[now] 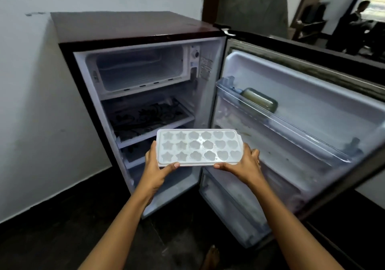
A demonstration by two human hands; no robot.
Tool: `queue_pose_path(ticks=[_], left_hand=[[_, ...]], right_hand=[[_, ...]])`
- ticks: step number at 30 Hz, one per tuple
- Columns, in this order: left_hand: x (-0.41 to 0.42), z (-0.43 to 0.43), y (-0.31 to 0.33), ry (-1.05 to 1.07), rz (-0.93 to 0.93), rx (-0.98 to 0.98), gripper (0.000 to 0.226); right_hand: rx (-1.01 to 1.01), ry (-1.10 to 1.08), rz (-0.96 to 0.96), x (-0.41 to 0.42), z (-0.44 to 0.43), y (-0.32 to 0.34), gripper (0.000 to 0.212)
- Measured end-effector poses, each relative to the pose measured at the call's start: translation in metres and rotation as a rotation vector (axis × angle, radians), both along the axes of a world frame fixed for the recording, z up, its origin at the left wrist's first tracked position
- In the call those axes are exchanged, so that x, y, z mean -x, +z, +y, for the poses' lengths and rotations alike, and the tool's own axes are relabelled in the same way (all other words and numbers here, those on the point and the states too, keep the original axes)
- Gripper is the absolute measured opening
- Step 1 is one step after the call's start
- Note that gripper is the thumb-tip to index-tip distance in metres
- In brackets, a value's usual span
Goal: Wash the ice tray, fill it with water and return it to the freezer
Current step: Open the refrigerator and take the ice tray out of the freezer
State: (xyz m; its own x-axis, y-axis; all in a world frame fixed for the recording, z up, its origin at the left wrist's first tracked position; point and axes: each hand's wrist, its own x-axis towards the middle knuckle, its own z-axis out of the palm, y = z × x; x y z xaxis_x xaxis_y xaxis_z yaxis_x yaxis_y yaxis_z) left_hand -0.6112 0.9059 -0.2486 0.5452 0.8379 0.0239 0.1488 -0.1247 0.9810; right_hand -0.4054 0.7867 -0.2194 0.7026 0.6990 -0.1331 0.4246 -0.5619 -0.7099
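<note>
A white ice tray (199, 146) with star, flower and heart shaped cells is held level in front of a small open fridge (133, 30). My left hand (155, 168) grips its near left corner, thumb on the rim. My right hand (243, 164) grips the near right corner the same way. The freezer compartment (139, 69) at the top of the fridge is open and holds nothing, well above and behind the tray. Whether the cells hold water I cannot tell.
The fridge door (302, 107) stands open to the right, with a green container (260, 100) on its upper shelf. A shelf below the freezer carries dark cables (145, 115). A white wall is on the left, dark floor below. A person (352, 26) sits far back right.
</note>
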Motion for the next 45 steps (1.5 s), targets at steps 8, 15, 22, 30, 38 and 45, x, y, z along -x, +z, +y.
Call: queue_pose_path(ticks=[8, 15, 22, 30, 38, 45], left_hand=[[-0.031, -0.053, -0.004, -0.255, -0.129, 0.227, 0.104], [-0.09, -0.128, 0.0, -0.257, -0.248, 0.58, 0.068], [-0.142, -0.212, 0.001, -0.347, -0.247, 0.795, 0.041], [-0.212, -0.294, -0.007, -0.57, -0.17, 0.772, 0.041], [-0.289, -0.36, 0.0, -0.787, -0.099, 0.758, 0.044], [-0.382, -0.423, 0.004, -1.013, -0.014, 0.727, 0.038]], right_hand=[[-0.057, -0.165, 0.04, -0.009, -0.105, -0.02, 0.134], [-0.095, -0.336, 0.004, -0.038, -0.201, -0.033, 0.138], [-0.166, -0.442, 0.015, -0.053, -0.303, -0.03, 0.132], [-0.196, -0.583, 0.002, -0.084, -0.408, -0.033, 0.129], [-0.157, -0.835, -0.026, -0.107, -0.485, -0.032, 0.139], [-0.177, -1.086, -0.079, -0.136, -0.542, -0.032, 0.146]])
